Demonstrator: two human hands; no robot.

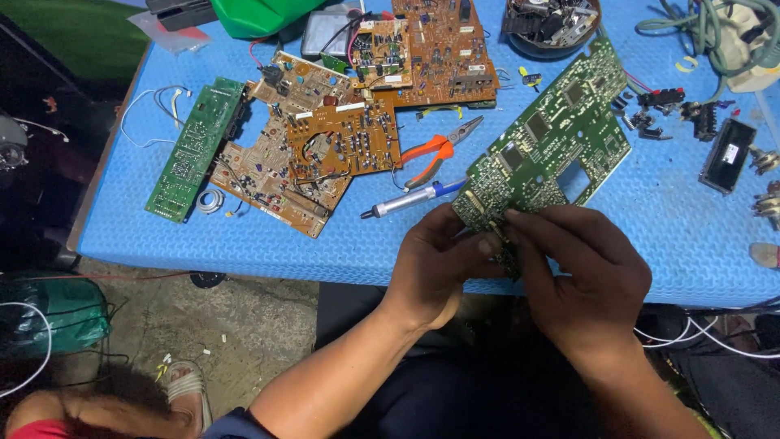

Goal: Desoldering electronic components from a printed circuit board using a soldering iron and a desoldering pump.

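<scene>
While a blue textured mat [268,244] covers the whole worktable and carries everything else, the biggest thing in hand is the large green circuit board [552,138], held tilted above the mat's near edge with its far corner reaching up toward a dark bowl of parts [551,24]. Both hands meet at its lower corner: the left hand [435,268] has its fingers curled shut around the board's edge from below, and the right hand [581,272] pinches the same corner from the other side, fingertips pressed against a small piece there that is too hidden to name. By the look of it, the step in hand is working something loose at that corner, and any next move would call for a steady grip from the left while the right pulls or twists with care, since the board is thin and could flex. Left of the hands lies a heap of brown circuit boards [325,146], then a narrow green board [191,150] beside them. Nearer sit orange-handled pliers [439,150] and a pen-shaped tool with a blue collar [406,199]. Off the table's left side the ground is rough concrete, with a sandalled foot [188,386] of another person resting on it.
</scene>
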